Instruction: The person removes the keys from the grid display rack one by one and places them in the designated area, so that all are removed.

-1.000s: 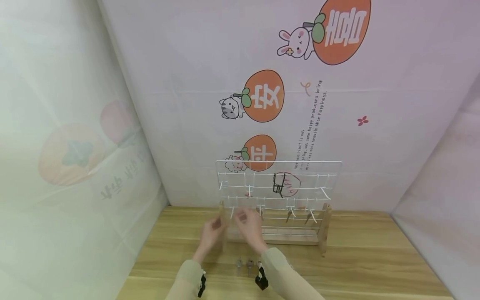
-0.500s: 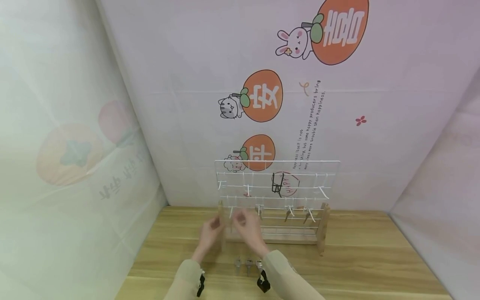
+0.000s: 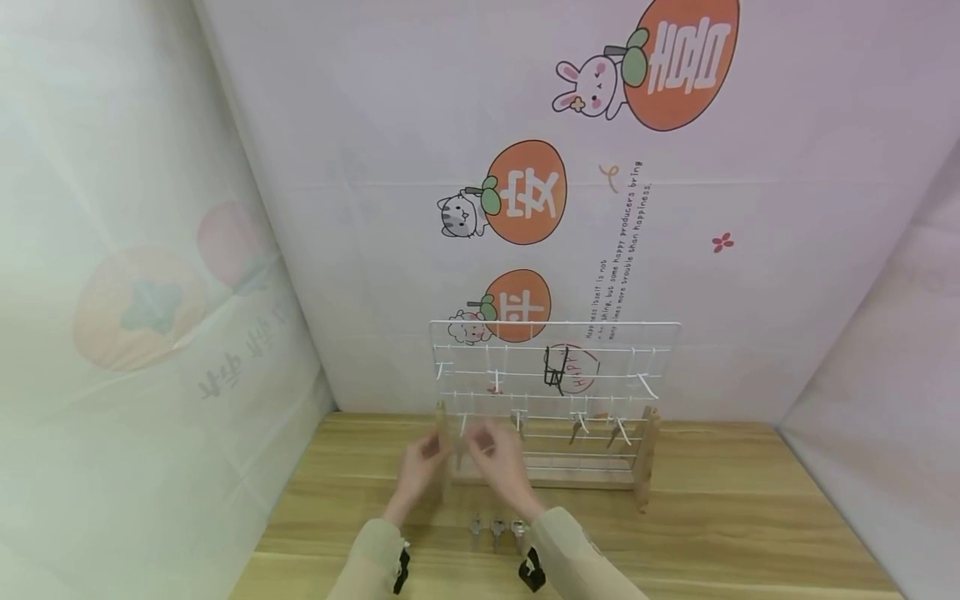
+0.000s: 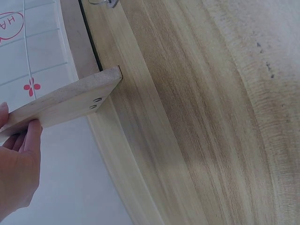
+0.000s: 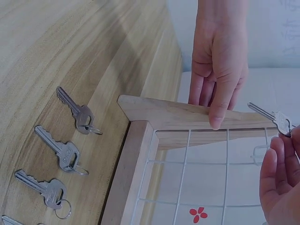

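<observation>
A wooden-framed rack with a white wire grid stands on the table. My left hand grips the rack's wooden side post, thumb on one face and fingers on the other. In the right wrist view a silver key hangs by its ring from my right hand, which pinches it near a white hook at the rack's left end. Fingers partly hide the ring and hook. Several more keys, such as this ringed key, lie in a row on the table before the rack.
Other keys hang from hooks on the lower grid. Higher up are bare white hooks and a black wire holder. A printed cloth backdrop rises behind the wooden table.
My right wrist has shifted slightly right and down, so the rightmost key on the table shows more fully. My left hand keeps its grip on the post.
</observation>
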